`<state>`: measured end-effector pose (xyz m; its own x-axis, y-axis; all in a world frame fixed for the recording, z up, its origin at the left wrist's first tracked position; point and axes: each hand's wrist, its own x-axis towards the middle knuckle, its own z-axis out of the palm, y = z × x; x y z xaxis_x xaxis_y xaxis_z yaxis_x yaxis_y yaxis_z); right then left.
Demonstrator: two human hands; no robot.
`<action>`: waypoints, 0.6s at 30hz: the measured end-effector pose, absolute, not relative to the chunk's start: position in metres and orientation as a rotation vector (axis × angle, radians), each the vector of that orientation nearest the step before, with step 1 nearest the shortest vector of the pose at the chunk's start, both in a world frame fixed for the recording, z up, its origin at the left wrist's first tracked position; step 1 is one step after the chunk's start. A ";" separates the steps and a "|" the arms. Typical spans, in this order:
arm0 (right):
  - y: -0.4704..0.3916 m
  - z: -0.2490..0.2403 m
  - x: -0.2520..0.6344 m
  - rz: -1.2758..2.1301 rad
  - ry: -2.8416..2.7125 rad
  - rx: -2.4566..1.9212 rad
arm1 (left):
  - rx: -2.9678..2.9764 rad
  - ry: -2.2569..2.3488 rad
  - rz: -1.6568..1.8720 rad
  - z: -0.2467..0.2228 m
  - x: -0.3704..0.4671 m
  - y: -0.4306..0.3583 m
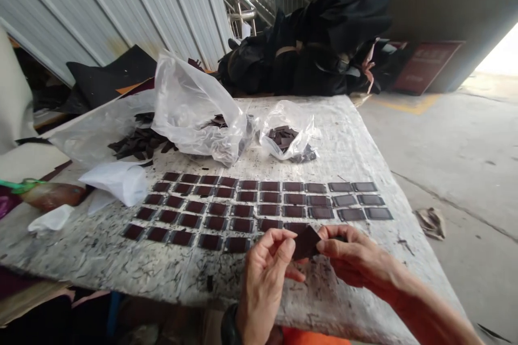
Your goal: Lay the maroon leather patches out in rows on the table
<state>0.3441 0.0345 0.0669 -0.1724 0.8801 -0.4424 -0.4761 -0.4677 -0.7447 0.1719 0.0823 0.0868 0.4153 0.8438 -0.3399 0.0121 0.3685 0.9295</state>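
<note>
We cannot see most of the dark piece, covered by our hands' fingertips. Our forearms run off the bottom edge. The clear bags veil the pieces inside; the table is cut off at left.

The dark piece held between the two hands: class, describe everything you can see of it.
The dark piece is a small, thin, flat rectangle, maroon-brown, leather-like, tilted with one corner up. The left hand and right hand pinch its opposite edges in a fingertip grip, just above the table, in front of the rows of similar pieces.
</note>
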 end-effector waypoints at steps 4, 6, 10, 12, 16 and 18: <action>0.025 0.060 0.339 1.783 -0.456 -1.103 | 0.990 1.015 0.702 0.080 0.173 0.077; 0.021 0.058 0.340 1.758 -0.433 -1.116 | 0.941 1.009 0.744 0.081 0.173 0.077; 0.015 0.060 0.352 1.666 -0.445 -1.286 | 0.803 1.045 0.819 0.086 0.170 0.081; 0.011 0.061 0.362 1.570 -0.523 -1.489 | 0.814 1.056 0.780 0.088 0.166 0.084; 0.005 0.061 0.380 1.391 -0.678 -1.806 | 1.126 1.086 0.671 0.089 0.161 0.080; 0.005 0.059 0.386 1.371 -0.708 -1.858 | 1.449 1.091 0.641 0.088 0.161 0.074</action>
